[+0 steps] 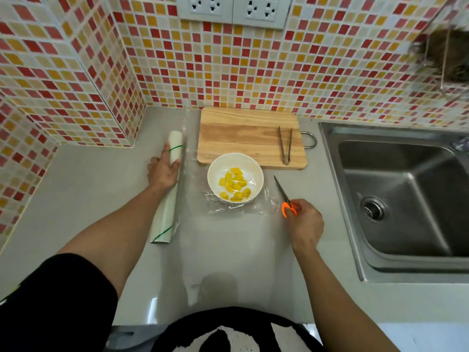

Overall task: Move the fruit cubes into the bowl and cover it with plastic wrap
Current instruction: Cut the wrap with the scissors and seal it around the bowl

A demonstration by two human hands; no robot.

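A white bowl [235, 163] holds several yellow fruit cubes [234, 184] and stands on the grey counter just in front of the wooden cutting board [243, 138]. Clear plastic wrap [243, 208] lies over the bowl and bunches on the counter at its near side. A long roll of plastic wrap [168, 194] lies to the left of the bowl. My left hand [163, 171] rests flat on the roll, pressing it down. My right hand [303, 223] holds orange-handled scissors [285, 198] to the right of the bowl, blades pointing away from me.
Metal tongs [285, 146] lie on the right side of the cutting board. A steel sink [396, 196] fills the right of the counter. The tiled wall stands behind, with a tiled corner jutting out at the left.
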